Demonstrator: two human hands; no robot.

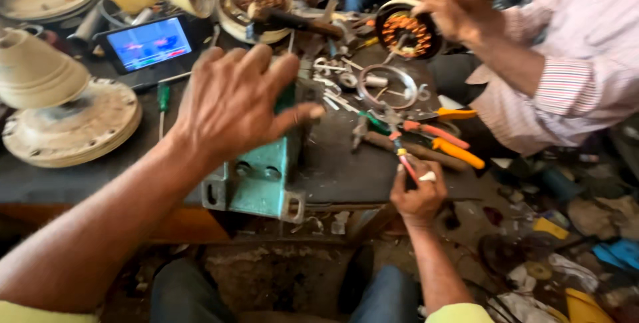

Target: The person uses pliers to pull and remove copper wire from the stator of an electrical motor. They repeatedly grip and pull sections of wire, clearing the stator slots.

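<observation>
The left hand (233,100) lay spread, fingers splayed, over the top of a green metal vise (263,176) bolted at the edge of the dark surface (339,163). The right hand (418,193) pinched a red-handled tool (406,163) near orange-handled pliers (452,150).

Green metal vise (263,176): bolted at tabletop (346,170) front edge, paint worn, two bolts on face, grey mounting lugs at base; top part hidden. Red-handled small tool (406,163): slim, tilted, tip up-left, lower end hidden; kind unclear. Lies near orange-handled pliers.
</observation>
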